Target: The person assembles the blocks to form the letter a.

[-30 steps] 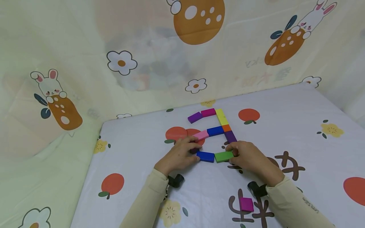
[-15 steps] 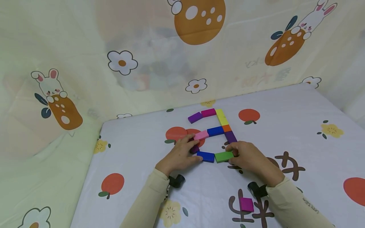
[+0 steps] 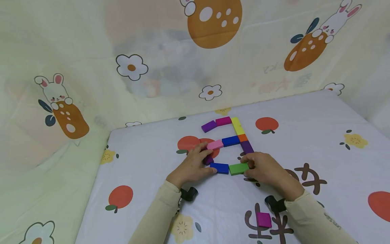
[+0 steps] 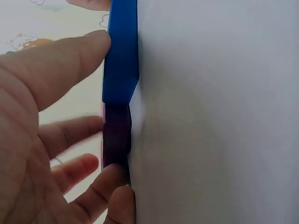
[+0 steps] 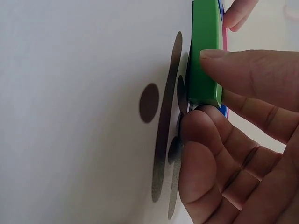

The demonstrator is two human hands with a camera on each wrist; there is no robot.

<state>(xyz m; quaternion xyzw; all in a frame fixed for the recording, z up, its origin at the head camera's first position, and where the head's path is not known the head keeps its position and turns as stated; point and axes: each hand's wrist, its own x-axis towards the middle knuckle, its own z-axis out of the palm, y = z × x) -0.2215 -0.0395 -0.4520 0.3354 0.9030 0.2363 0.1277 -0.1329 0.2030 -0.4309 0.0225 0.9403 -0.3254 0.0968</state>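
Coloured blocks lie flat in a figure on the bed sheet [image 3: 146, 159]: purple [image 3: 208, 126], magenta [image 3: 223, 121], yellow [image 3: 237, 125], orange [image 3: 242, 137], blue [image 3: 230, 141], pink [image 3: 215, 144] and dark purple [image 3: 246, 147]. My left hand [image 3: 203, 162] has its fingers round a small dark purple block [image 3: 208, 159] and its thumb against the lower blue block [image 3: 219, 167]. In the left wrist view the thumb [image 4: 70, 60] touches that blue block [image 4: 120, 51] above the dark purple one [image 4: 116, 137]. My right hand [image 3: 250, 165] pinches the end of the green block [image 3: 238, 168], seen also as the green block [image 5: 204, 51] in the right wrist view.
A loose magenta block [image 3: 263, 219] lies near my right forearm. A printed curtain [image 3: 91, 67] hangs close behind and to the left of the bed. The sheet's left edge [image 3: 100, 169] drops off beside my left arm.
My left hand has shifted a little, and the small dark purple block shows more between its fingers. The right hand and the green block have stayed put.
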